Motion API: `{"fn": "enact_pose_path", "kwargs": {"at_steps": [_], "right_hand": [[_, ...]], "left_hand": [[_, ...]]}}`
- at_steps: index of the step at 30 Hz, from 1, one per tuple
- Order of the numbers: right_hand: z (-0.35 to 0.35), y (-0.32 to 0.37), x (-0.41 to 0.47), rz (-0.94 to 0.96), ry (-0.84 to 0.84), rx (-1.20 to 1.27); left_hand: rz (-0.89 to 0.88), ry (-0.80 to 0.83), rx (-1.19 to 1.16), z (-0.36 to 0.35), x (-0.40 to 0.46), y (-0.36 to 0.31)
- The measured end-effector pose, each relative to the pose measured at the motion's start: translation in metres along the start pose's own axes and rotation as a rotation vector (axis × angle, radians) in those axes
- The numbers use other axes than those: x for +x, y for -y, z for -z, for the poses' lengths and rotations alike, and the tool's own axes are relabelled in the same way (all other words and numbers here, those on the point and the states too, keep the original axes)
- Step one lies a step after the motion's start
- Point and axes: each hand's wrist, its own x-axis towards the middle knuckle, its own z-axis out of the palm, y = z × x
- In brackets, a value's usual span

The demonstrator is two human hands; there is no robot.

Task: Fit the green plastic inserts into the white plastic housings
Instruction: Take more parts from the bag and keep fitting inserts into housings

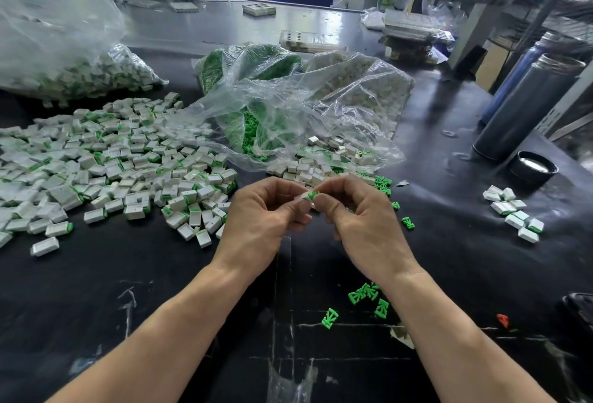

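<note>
My left hand pinches a small white housing at the centre of the black table. My right hand meets it fingertip to fingertip and holds a green insert against the housing's end. Both parts are mostly hidden by my fingers. A big heap of white housings with green inserts fitted spreads to the left. Bare white housings lie just beyond my hands. Loose green inserts lie near my right forearm, and more green inserts sit beside my right hand.
Clear plastic bags of green inserts and white housings lie open behind my hands. Another full bag sits far left. A small cluster of housings, a black lid and dark cylinders stand at the right.
</note>
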Motion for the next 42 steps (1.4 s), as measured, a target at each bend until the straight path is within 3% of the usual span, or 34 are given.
{"fn": "enact_pose_path", "kwargs": {"at_steps": [25, 34, 42], "right_hand": [[-0.011, 0.006, -0.007, 0.156, -0.099, -0.305], [-0.010, 0.006, -0.010, 0.130, -0.103, -0.356], [-0.009, 0.006, -0.005, -0.042, -0.090, -0.022]], "left_hand": [[-0.131, -0.050, 0.438, 0.001, -0.006, -0.010], [-0.216, -0.039, 0.574, 0.000, -0.009, -0.010], [-0.068, -0.059, 0.263, 0.000, -0.001, -0.002]]}}
